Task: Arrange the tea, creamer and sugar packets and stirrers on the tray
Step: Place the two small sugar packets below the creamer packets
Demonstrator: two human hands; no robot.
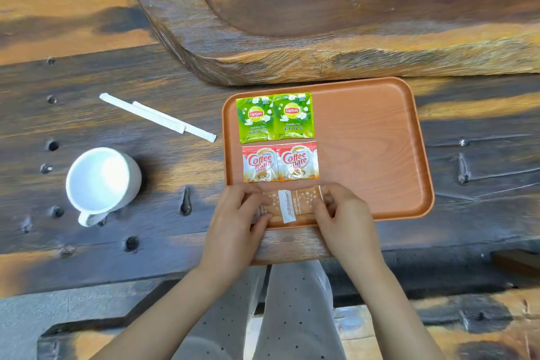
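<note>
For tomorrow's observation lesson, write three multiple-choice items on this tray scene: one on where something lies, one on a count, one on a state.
1. Where do the wrapped stirrers lie?
A. On the tray
B. On the table, left of the tray
C. Inside the mug

2. How many green tea packets are on the tray?
A. One
B. Two
C. Four

3. What is the state of the sugar packets?
A. Held between both hands at the tray's near edge
B. Lying untouched beside the mug
C. Torn open and spilled

Answers:
1 B: both stirrers rest on the wood between the white mug and the tray.
2 B: two Lipton packets sit side by side above the two creamer packets.
3 A: the left hand and right hand grip their ends.
</note>
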